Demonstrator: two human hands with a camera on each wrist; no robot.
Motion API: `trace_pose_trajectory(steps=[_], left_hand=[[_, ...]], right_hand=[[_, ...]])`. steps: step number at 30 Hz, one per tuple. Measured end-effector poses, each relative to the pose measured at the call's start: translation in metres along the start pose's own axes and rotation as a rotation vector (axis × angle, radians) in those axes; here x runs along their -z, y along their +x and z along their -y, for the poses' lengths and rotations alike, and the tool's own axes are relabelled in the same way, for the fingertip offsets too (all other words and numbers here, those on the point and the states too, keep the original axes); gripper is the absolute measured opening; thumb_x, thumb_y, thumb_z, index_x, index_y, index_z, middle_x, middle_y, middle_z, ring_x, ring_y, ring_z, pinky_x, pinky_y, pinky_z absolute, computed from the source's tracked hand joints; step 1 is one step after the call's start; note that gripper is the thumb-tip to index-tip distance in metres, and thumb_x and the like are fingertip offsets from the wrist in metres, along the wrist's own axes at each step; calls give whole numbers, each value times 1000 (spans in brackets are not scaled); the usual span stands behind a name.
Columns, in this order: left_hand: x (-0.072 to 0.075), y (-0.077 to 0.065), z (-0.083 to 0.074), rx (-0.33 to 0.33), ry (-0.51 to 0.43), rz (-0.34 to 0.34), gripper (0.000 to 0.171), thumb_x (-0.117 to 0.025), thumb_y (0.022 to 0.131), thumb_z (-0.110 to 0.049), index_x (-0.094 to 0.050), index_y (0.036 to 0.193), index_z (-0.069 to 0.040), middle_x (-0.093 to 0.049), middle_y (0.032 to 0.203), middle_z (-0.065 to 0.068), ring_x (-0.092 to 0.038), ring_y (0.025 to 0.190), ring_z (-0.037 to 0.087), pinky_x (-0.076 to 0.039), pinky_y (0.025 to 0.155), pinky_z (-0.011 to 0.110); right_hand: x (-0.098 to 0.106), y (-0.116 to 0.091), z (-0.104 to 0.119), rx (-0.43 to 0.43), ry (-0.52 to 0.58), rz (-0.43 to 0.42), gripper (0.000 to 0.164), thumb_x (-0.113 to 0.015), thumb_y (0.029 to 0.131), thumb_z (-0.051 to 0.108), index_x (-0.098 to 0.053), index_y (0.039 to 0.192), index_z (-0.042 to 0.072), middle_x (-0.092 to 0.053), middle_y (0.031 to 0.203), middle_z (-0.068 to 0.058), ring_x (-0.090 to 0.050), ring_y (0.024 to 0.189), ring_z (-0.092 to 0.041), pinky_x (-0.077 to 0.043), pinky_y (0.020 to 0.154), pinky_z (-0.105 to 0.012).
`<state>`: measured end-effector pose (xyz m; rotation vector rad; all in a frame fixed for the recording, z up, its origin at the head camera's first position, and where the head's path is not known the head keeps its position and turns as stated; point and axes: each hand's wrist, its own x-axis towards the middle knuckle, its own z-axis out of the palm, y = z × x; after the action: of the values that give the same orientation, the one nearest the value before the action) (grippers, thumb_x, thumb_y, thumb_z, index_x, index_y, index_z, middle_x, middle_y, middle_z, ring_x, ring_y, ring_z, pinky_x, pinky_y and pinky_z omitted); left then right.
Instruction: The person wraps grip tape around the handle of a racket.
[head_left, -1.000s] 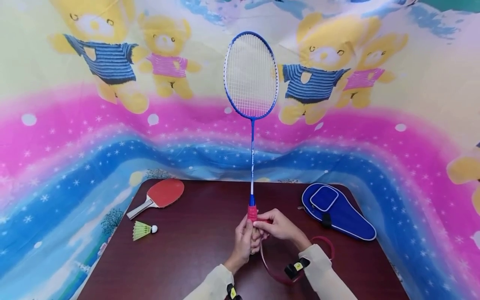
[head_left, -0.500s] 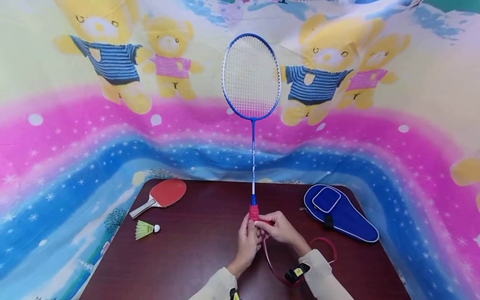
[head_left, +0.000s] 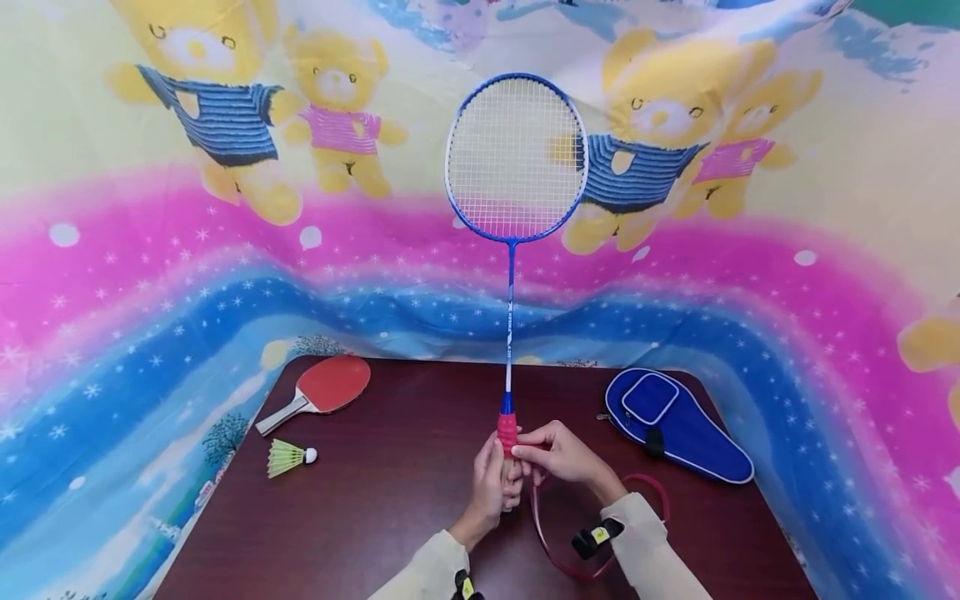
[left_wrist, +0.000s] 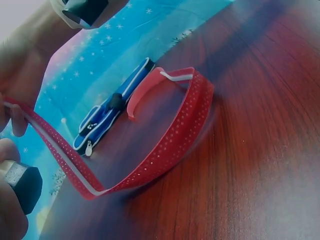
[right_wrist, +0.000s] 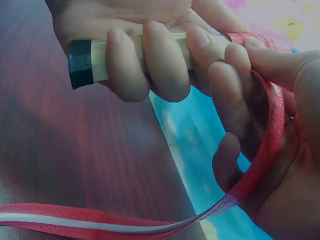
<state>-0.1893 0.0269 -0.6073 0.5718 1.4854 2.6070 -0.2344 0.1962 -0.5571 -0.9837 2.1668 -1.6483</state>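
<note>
Head up, a blue and white badminton racket (head_left: 517,158) stands above the table. My left hand (head_left: 489,483) grips its bare, pale handle (right_wrist: 172,50), fingers curled round it above the black end cap (right_wrist: 81,64). Red grip tape (head_left: 507,435) winds round the top of the handle. With thumb and fingers, my right hand (head_left: 566,454) pinches the tape right beside the handle. From there the loose tape (left_wrist: 170,145), perforated and with a white strip along it, loops down towards the table. The handle's lower part is mostly hidden by my left fingers.
A red table tennis bat (head_left: 333,385) lies on the dark wooden table (head_left: 360,517) at back left, a yellow-green shuttlecock (head_left: 288,457) in front of it. At back right lies a blue bat case (head_left: 693,442). Patterned cloth (head_left: 375,275) hangs behind the table.
The racket has turned about its shaft, so its strings face me more squarely. More wrapped red tape shows above my left hand. Both hands stay close together at the handle.
</note>
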Motion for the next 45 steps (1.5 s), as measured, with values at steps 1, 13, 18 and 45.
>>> trace_pose_trajectory(steps=[1,13,18,45], left_hand=[[0,0,0,6,-7,9,39,-23,114,-40,-48,137,-20,-54,76,-2,-32,45,-1,-28,35,16],[-7,4,0,-62,269,-191,35,-34,114,-29,-45,141,-10,-56,80,33,-50,53,15,-49,43,30],[-13,3,1,-64,247,-261,37,-33,114,-29,-47,141,-7,-49,74,33,-46,51,10,-43,41,22],[-6,6,0,-109,255,-51,34,-38,112,-13,-33,144,-1,-52,74,36,-51,53,13,-43,37,37]], right_hand=[[0,0,0,3,-6,7,17,-62,102,5,-76,108,-4,-61,67,-33,-57,41,-18,-56,41,-41],[-7,-1,-2,34,-8,-125,18,-65,99,2,-74,112,-7,-63,66,-29,-58,43,-16,-55,40,-37],[-9,-1,-4,11,5,-117,20,-65,100,4,-74,113,-7,-65,68,-31,-59,40,-16,-55,41,-43],[-5,-4,-8,90,55,-78,28,-59,102,0,-66,126,-12,-61,62,-27,-59,47,-29,-58,46,-40]])
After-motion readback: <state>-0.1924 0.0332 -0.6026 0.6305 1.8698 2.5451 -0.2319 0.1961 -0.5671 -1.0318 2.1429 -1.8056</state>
